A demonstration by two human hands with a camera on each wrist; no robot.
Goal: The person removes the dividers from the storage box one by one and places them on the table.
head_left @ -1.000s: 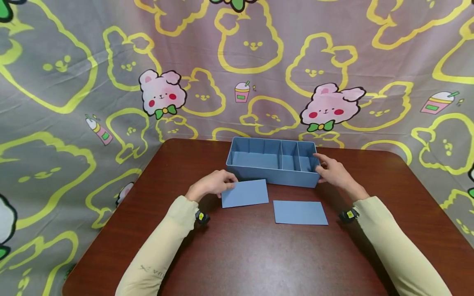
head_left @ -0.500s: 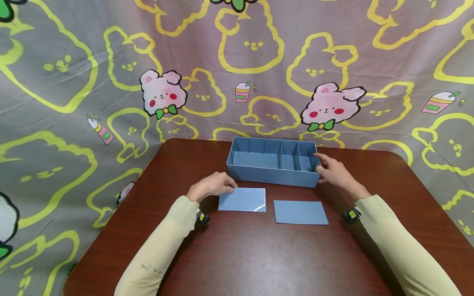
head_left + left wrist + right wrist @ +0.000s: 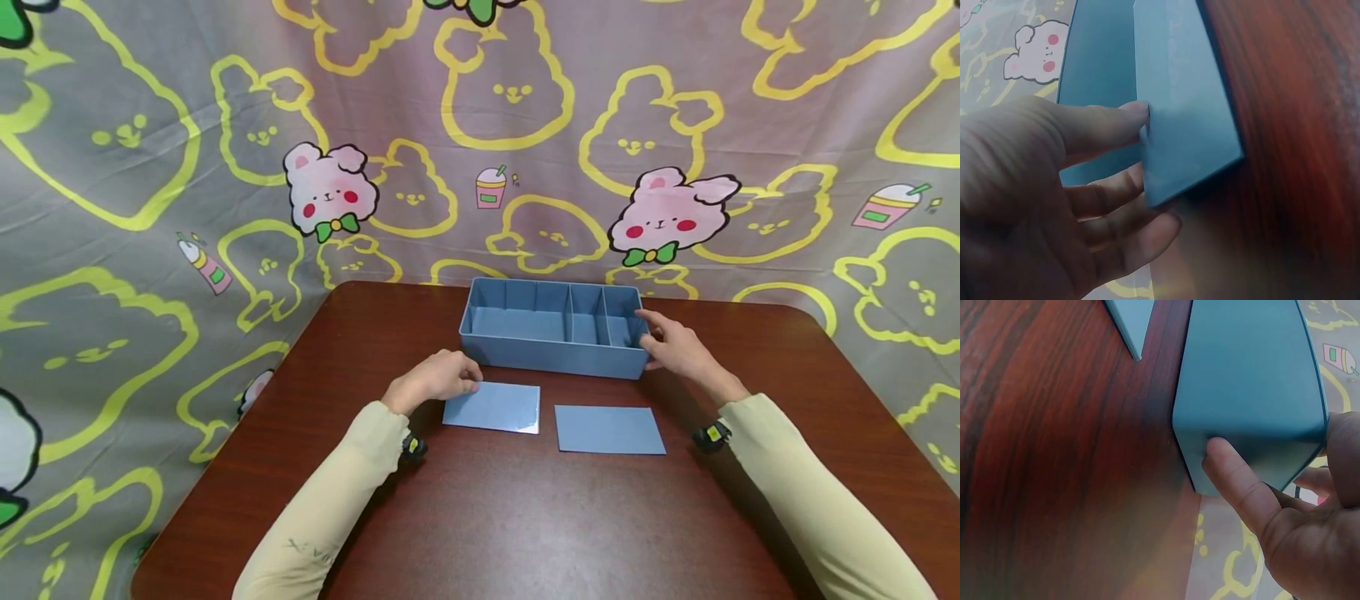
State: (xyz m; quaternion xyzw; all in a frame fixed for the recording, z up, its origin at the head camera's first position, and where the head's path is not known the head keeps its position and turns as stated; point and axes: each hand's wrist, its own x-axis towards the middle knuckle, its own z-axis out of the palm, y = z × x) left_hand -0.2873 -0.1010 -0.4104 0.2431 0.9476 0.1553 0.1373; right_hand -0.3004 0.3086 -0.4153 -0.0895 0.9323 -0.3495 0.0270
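Note:
My left hand pinches the far left corner area of a thin, glossy blue rectangular panel, thumb on its edge and fingers beneath. In the left wrist view this panel is tilted, and its near corner shows above the wood. Behind it stands a long blue open-topped divided box, with one wide compartment at left and two narrow ones at right. Its right end is held by my right hand. In the right wrist view one finger presses the outer end wall of the box, other fingers being at the rim.
A second blue panel lies flat on the brown wooden table, to the right of the held one. Behind the table's far edge hangs a grey-pink curtain with cartoon prints. The box stands near that edge.
The panel in my left hand has come down from a raised tilt to a flatter position nearer me, its right end turning slightly. My right hand and the box have stayed put.

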